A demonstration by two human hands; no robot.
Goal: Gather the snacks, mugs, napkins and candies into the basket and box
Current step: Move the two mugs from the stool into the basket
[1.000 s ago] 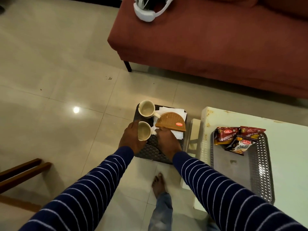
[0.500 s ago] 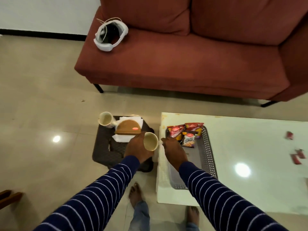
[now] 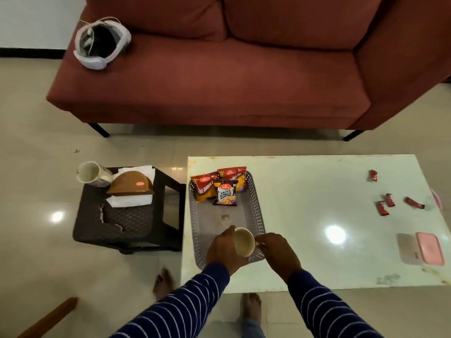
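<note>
Mug (image 3: 244, 242) hangs over the near end of the basket (image 3: 259, 206), gripped around its body by the left hand (image 3: 225, 250); the right hand (image 3: 278, 254) pinches its handle side. Placing 1 mug is underway; next, lower it behind the 3 snack packets (image 3: 220, 187).

A home living room — a rust-red sofa (image 3: 231, 69) stands along the far side on glossy beige floor tiles (image 3: 31, 142). Near it sit a low white coffee table (image 3: 317, 215) and, to the left, a small dark stool (image 3: 127, 223) — household furniture.
</note>
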